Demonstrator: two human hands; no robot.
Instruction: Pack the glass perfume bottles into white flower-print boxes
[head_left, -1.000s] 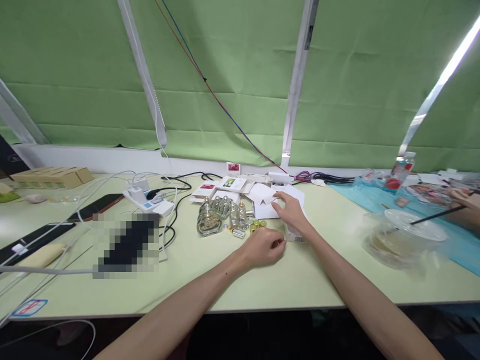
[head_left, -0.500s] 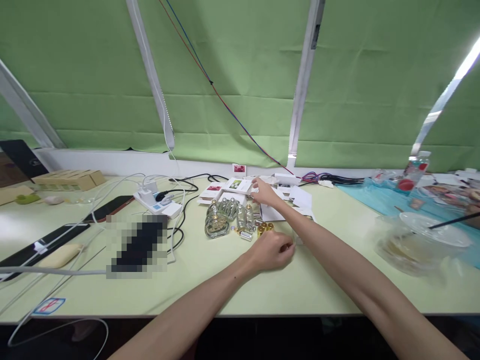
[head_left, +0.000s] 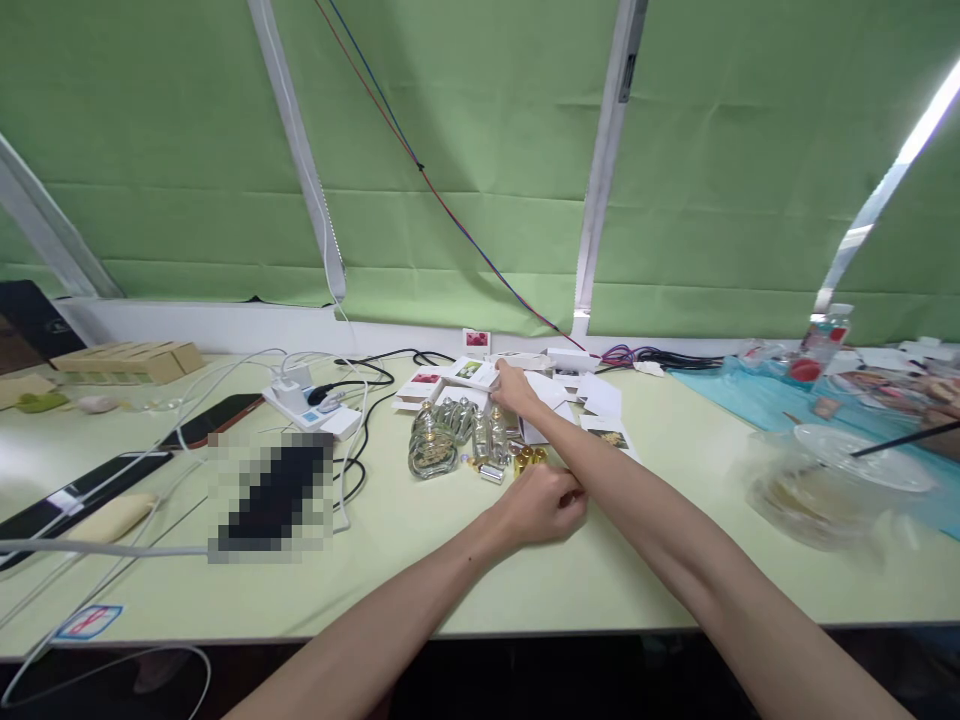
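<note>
- Box (head_left: 469,371) with the green picture: toward the back of the table (head_left: 701,470), beside the red-picture box (head_left: 421,386); right hand (head_left: 514,388) at its edge, fingers bent (can't tell if gripping).
- Bottles (head_left: 433,453) and gold caps (head_left: 523,460) sit just in front, probably grouped for easy reach; bottle contents unclear.
- Left hand (head_left: 546,505) curled narrow, likely just resting; can't see inside.
- Far right: bagged, lidded tub (head_left: 810,492), something yellowish inside.

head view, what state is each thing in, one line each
Left hand: curled into a loose fist
Right hand: at the white boxes, grip unclear
White boxes: strewn, overlapping
Glass bottles: clustered together
Gold caps: grouped together
Power strip: occupied by plugs
</note>
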